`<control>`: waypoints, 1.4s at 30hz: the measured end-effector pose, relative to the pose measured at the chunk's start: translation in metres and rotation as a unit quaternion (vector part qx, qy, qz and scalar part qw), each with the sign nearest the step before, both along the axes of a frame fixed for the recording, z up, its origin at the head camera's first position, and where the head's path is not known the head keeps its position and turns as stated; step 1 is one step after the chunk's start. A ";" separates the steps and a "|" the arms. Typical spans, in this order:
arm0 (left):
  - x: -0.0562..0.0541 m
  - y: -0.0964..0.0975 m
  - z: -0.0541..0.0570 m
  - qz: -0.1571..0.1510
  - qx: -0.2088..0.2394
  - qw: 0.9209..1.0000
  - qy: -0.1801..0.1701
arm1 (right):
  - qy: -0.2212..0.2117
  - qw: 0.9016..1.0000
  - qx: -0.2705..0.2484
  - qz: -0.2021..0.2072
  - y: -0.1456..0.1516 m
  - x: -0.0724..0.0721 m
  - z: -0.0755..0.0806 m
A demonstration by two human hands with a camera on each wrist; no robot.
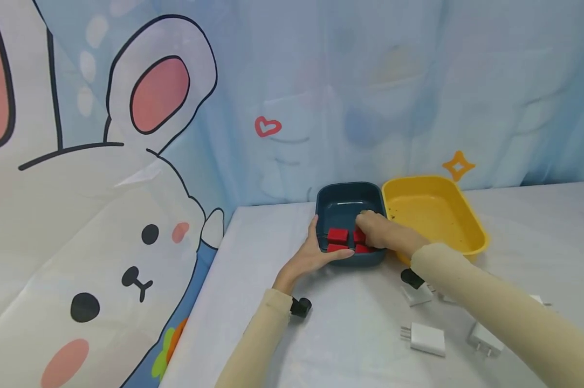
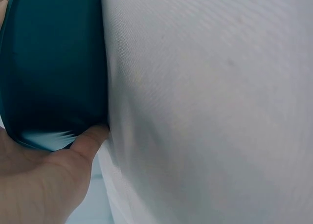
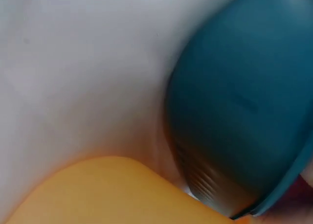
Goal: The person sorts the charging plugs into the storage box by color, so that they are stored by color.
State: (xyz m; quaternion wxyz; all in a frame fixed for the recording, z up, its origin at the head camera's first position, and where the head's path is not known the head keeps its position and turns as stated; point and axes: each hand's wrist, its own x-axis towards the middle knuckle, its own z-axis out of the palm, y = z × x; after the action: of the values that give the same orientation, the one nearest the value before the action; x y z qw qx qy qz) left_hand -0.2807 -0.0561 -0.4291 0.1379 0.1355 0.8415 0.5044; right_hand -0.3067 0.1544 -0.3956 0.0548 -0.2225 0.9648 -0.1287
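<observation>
A dark teal bin [image 1: 348,194] stands near the back of the table, with several red blocks [image 1: 337,236] grouped in its front part. My left hand [image 1: 311,255] holds the bin at its front left corner, fingers up along the left side and thumb stretched over the front rim. In the left wrist view, a finger [image 2: 88,143] bends around the bin's teal wall [image 2: 54,53]. Reaching in over the right rim, my right hand [image 1: 378,230] has curled fingers at a red block [image 1: 359,237], which it partly covers. Its fingertips are hidden.
A yellow bin [image 1: 420,205] adjoins the teal bin on the right, partly behind my right forearm. Several white plug adapters, among them one plug adapter [image 1: 427,339] lying in front, are spread over the right side of the white tabletop [image 1: 330,334]. A printed curtain [image 1: 350,97] hangs behind.
</observation>
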 end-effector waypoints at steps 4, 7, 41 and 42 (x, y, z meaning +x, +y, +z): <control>0.005 0.003 -0.002 0.006 -0.001 1.000 -0.010 | 0.027 0.999 -0.026 0.002 0.007 0.017 0.006; 0.006 0.005 0.000 0.005 0.001 1.000 -0.012 | 0.037 0.997 -0.070 -0.003 0.015 0.035 0.014; 0.008 0.001 0.005 -0.010 -0.008 1.000 0.003 | 0.014 0.950 -0.307 0.055 0.101 0.204 -0.045; 0.008 0.001 0.005 -0.009 -0.009 1.000 0.002 | 0.017 0.950 -0.305 0.057 0.100 0.205 -0.047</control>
State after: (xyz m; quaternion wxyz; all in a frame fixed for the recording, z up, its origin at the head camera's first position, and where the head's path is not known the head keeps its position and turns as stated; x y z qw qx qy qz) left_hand -0.2728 -0.0549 -0.4238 0.1421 0.1425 0.8453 0.4949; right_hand -0.1015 0.2544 -0.4425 -0.0253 -0.2856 0.8659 -0.4099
